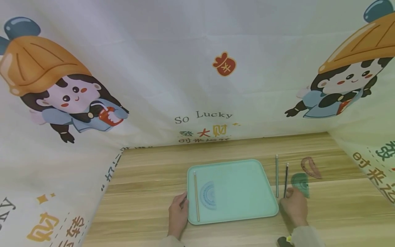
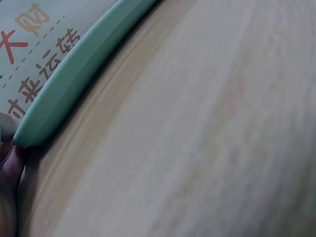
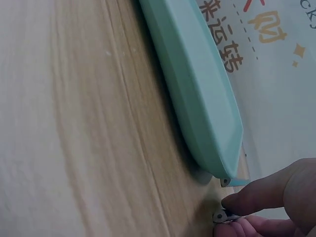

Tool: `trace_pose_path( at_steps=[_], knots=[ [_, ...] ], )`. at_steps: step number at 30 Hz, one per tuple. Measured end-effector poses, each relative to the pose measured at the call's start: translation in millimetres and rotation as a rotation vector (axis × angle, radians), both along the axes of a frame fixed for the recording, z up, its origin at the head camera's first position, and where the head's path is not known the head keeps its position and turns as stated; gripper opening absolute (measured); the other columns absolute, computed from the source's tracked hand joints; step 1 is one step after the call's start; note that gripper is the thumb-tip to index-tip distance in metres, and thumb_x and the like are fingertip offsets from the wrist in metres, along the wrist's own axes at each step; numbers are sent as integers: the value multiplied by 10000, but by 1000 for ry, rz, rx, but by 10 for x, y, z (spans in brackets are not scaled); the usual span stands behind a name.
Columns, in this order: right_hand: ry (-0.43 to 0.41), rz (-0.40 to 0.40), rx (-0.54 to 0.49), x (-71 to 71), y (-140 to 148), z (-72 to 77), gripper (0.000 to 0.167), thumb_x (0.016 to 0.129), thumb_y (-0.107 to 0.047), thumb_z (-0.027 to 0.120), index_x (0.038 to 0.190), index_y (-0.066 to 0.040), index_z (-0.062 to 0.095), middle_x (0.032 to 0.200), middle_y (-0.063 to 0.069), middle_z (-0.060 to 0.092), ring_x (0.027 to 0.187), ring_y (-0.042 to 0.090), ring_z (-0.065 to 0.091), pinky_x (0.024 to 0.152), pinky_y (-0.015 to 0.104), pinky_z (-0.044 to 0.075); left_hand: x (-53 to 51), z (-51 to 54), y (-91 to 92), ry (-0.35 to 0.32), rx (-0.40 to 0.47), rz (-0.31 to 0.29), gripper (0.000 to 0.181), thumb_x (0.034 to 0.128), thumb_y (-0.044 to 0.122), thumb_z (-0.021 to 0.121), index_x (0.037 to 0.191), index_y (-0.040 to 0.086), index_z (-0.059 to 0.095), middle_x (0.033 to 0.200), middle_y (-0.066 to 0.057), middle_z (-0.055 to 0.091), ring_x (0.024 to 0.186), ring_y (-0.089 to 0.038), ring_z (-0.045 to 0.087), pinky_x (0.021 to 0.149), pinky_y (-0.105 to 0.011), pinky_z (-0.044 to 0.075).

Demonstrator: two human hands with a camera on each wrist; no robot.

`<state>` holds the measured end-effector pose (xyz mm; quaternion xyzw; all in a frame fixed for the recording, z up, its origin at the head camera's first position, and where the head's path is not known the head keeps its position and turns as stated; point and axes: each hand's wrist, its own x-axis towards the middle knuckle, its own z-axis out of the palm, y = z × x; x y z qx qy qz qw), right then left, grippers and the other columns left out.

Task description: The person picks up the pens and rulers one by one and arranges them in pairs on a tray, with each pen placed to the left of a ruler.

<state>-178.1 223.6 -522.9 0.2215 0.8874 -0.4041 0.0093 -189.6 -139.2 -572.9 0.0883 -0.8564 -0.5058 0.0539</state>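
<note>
A mint-green tray [image 1: 237, 192] lies on the wooden table, holding a yellowish pencil [image 1: 196, 197] and a clear blue protractor [image 1: 208, 196] at its left side. My left hand [image 1: 179, 214] grips the tray's left edge, thumb near the rim; only part of that hand [image 2: 9, 182] shows in the left wrist view. To the right of the tray, my right hand [image 1: 295, 207] pinches the near end of a dark pencil [image 1: 286, 178]. Between it and the tray lies a green pencil [image 1: 277, 176]. The right wrist view shows the fingers [image 3: 261, 195] around the pencil's end [image 3: 220, 216].
Beside my right hand lies a green protractor [image 1: 300, 182], with a reddish one [image 1: 311, 167] farther back. A dark object [image 1: 283, 242] sits by my right sleeve at the bottom. Printed cloth [image 1: 203, 85] stands behind and on both sides of the table.
</note>
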Motion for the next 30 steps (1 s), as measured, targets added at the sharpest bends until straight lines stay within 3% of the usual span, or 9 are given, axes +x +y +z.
trace_pose_path(
  at_steps=[8,11,15,17,21,30],
  knots=[
    [10,-12,-79,3,72,-34,469,797,-41,554,1207,175,487,1132,360,579,989,491,576,795,522,566,7,-11,14,6,4,11,325,945,59,533,1264,13,573,1247,-155,591,1181,-310,579,1006,-349,545],
    [-5,-35,-181,0,95,-25,468,830,-63,554,1238,155,483,1176,349,562,980,454,586,746,412,593,2,-15,10,14,-5,11,325,943,62,537,1262,14,575,1239,-150,596,1175,-305,584,1002,-345,547],
    [-32,-56,-327,-6,122,-6,485,849,-62,542,1276,150,451,1089,329,572,807,249,627,635,241,600,-4,-20,5,15,-10,12,324,943,62,539,1262,19,578,1229,-143,601,1170,-299,587,999,-338,548],
    [-40,-63,-384,-4,133,0,495,850,-50,530,1290,153,432,1020,257,590,739,116,600,604,190,596,-4,-19,5,12,-7,11,322,945,60,536,1262,19,579,1226,-144,602,1170,-300,587,999,-337,548],
    [-43,-68,-466,4,146,9,519,855,-29,515,1321,161,389,985,184,593,663,37,581,623,172,620,-4,-23,2,12,-11,10,324,945,59,536,1264,21,578,1225,-144,603,1168,-300,589,995,-337,551],
    [-46,-63,-516,20,151,6,504,896,-54,523,1341,139,385,1118,260,577,699,9,583,677,190,632,-11,-29,0,18,-16,8,326,944,62,538,1266,23,576,1211,-136,606,1163,-298,593,995,-343,552]
  ],
)
